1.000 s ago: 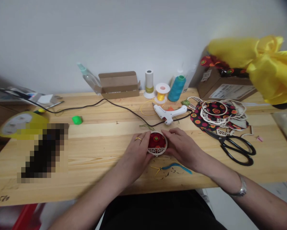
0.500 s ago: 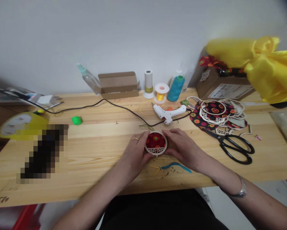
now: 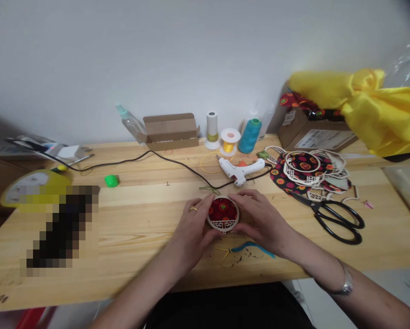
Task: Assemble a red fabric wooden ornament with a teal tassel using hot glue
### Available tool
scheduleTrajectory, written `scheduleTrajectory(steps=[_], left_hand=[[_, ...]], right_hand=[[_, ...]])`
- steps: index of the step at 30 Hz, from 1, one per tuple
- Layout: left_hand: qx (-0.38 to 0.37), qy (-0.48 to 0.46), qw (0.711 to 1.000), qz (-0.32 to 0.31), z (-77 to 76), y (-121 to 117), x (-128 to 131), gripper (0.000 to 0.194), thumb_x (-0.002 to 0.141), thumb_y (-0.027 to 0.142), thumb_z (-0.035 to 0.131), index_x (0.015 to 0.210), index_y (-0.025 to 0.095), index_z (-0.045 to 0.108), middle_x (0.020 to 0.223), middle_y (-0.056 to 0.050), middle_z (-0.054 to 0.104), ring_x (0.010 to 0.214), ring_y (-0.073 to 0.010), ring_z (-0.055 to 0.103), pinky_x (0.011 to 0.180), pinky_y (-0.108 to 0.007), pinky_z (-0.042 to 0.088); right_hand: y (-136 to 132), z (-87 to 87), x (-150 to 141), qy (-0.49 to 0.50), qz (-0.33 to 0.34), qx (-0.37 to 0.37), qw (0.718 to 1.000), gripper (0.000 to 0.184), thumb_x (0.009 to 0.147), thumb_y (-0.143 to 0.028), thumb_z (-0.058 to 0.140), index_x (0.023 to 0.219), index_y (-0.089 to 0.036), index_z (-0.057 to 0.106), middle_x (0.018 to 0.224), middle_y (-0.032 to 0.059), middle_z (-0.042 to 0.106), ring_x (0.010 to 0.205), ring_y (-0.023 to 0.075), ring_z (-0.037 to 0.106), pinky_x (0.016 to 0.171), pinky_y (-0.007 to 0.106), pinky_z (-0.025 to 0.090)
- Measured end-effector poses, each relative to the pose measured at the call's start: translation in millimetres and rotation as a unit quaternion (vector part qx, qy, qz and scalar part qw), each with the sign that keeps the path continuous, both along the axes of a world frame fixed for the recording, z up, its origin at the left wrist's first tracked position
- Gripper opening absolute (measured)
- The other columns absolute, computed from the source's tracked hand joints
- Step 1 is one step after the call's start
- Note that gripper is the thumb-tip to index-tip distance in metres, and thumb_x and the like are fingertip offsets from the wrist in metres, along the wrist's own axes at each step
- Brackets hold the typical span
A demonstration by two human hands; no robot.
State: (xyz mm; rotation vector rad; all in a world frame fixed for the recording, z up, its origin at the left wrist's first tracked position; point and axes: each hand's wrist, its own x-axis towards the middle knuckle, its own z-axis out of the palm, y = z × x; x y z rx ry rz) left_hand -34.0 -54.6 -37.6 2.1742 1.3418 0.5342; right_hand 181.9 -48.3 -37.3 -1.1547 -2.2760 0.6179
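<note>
A round ornament (image 3: pixel 223 211) with a pale fretwork rim and dark red patterned fabric lies between both hands, its small loop toward me. My left hand (image 3: pixel 196 224) is closed on its left edge, thumb at the lower rim. From the other side my right hand (image 3: pixel 259 217) grips the right edge with bent fingers. Just beyond the ornament rests a white glue gun (image 3: pixel 241 171) on its side. A blue tassel-like strip with yellow cord (image 3: pixel 249 246) and dark scraps lie on the wood nearer me.
Black-handled scissors (image 3: pixel 338 219) lie at right, by a pile of fretwork frames and fabric pieces (image 3: pixel 304 167). Thread spools (image 3: pixel 250 135), an open carton (image 3: pixel 172 132) and a spray bottle (image 3: pixel 132 125) stand along the wall. A black cable (image 3: pixel 177 160) crosses the table; a green lump (image 3: pixel 111 181) lies left.
The view has tilted up slightly, so everything sits lower in the picture. Both hands still hold the ornament at its sides; the right fingers have shifted a little around the rim.
</note>
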Motion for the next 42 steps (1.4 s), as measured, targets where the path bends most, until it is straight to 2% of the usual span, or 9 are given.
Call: scheduleTrajectory(steps=[5,10,23,31,38,42], left_hand=[[-0.015,-0.012,1.000,0.007,1.2,1,1,0.060,0.081,0.015,0.059,0.135,0.025,0.034,0.118,-0.008,0.059,0.114,-0.0268,0.046,0.094,-0.048,0.044],[-0.026,0.002,1.000,0.017,-0.4,3,2,0.060,0.080,0.013,0.060,0.134,0.020,0.036,0.117,-0.011,0.058,0.112,-0.0259,0.049,0.094,-0.045,0.045],[-0.034,0.001,0.999,0.023,-9.1,6,0,0.064,0.076,0.012,0.064,0.133,0.025,0.040,0.108,-0.007,0.061,0.108,-0.0268,0.055,0.090,-0.045,0.049],[-0.023,-0.020,0.999,0.023,-13.8,6,-4,0.068,0.075,0.015,0.066,0.134,0.031,0.037,0.113,-0.007,0.059,0.110,-0.0277,0.054,0.090,-0.047,0.049],[-0.032,-0.040,0.998,0.026,-8.5,5,-3,0.065,0.076,0.015,0.067,0.132,0.026,0.038,0.122,-0.008,0.057,0.115,-0.0257,0.049,0.095,-0.046,0.045],[-0.028,-0.050,0.998,0.017,-5.2,5,-3,0.062,0.077,0.017,0.066,0.132,0.026,0.038,0.123,-0.007,0.058,0.115,-0.0256,0.047,0.096,-0.049,0.043]], right_hand=[[1,-3.2,0,0.008,-0.009,-0.005,1.000,0.058,0.079,-0.030,0.066,0.131,-0.025,0.042,0.119,0.0095,0.057,0.114,0.0258,0.046,0.094,0.045,0.043],[3,-1.9,-1,-0.003,-0.002,-0.014,1.000,0.055,0.080,-0.032,0.066,0.129,-0.024,0.045,0.115,0.0091,0.059,0.114,0.0254,0.046,0.094,0.044,0.042],[3,-2.6,-3,-0.010,-0.015,-0.053,0.998,0.051,0.081,-0.025,0.064,0.128,-0.028,0.044,0.119,0.0056,0.059,0.118,0.0267,0.043,0.096,0.046,0.039],[1,-5.3,-3,-0.019,-0.026,-0.052,0.998,0.053,0.080,-0.027,0.065,0.128,-0.028,0.044,0.116,0.0054,0.061,0.115,0.0282,0.044,0.093,0.048,0.039],[0,-2.5,-3,0.006,-0.024,-0.073,0.997,0.053,0.081,-0.027,0.064,0.129,-0.028,0.043,0.123,0.0061,0.056,0.120,0.0274,0.040,0.097,0.047,0.038],[-1,-0.2,-4,0.031,-0.019,-0.078,0.996,0.053,0.080,-0.028,0.065,0.128,-0.027,0.043,0.123,0.0075,0.055,0.117,0.0265,0.043,0.097,0.047,0.039]])
